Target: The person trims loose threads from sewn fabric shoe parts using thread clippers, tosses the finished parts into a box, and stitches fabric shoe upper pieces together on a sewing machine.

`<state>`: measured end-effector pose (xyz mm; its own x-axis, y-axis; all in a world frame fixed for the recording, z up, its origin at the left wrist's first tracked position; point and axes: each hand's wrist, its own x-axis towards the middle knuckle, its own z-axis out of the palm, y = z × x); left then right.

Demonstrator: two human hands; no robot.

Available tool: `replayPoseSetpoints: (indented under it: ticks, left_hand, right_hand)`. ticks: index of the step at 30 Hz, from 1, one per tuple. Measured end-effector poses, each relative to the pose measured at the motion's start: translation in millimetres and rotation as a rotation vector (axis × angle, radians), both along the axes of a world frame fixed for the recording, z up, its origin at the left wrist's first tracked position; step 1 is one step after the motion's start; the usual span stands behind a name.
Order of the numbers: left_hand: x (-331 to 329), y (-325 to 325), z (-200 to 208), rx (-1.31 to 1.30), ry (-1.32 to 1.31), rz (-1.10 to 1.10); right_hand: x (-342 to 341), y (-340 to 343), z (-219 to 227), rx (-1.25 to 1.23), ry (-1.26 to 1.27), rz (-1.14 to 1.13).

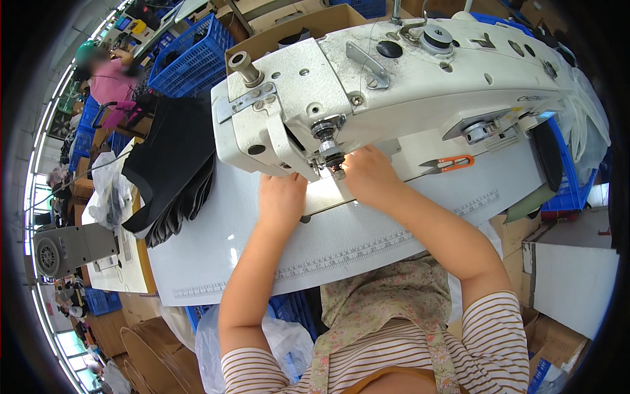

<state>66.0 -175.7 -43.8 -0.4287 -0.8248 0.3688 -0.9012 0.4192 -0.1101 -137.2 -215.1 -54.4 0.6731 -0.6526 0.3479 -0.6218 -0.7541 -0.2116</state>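
The left hand and right hand sit apart at the left end of a white metal sewing machine on a pale grey, ruler-marked surface; I cannot tell whether these 2 hands grip anything. Orange-handled metal snips lie to the right, layered black sheets to the left.

Blocked above and beyond left hand and right hand by white sewing machine head. Crowded beside right fingertips by metal tension assembly. Passable over pale tabletop left of left forearm, up to stacked black fabric panels; also between forearms, across printed ruler. Obstructed farther right by orange-handled thread snips.
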Motion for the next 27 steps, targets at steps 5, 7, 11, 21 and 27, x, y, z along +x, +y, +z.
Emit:
replayPoseSetpoints:
  ticks: [5, 7, 11, 21, 27]
  left_hand:
    - [8, -13, -3, 0.129, 0.009, 0.074]
    - [8, -20, 4, 0.207, -0.003, 0.108]
    - [53, -46, 18, -0.014, 0.3, 0.067]
    - [112, 15, 176, 0.075, 1.232, 0.372]
    - [130, 127, 189, 0.235, 1.629, 0.247]
  right_hand:
    - [0, -4, -6, -0.119, -0.051, 0.016]
    - [-3, -6, -8, -0.133, -0.092, 0.068]
    - [3, -7, -10, -0.089, -0.263, 0.132]
    - [-29, 6, -2, 0.149, -0.162, 0.143]
    - [-142, 45, 28, -0.147, 0.029, -0.276]
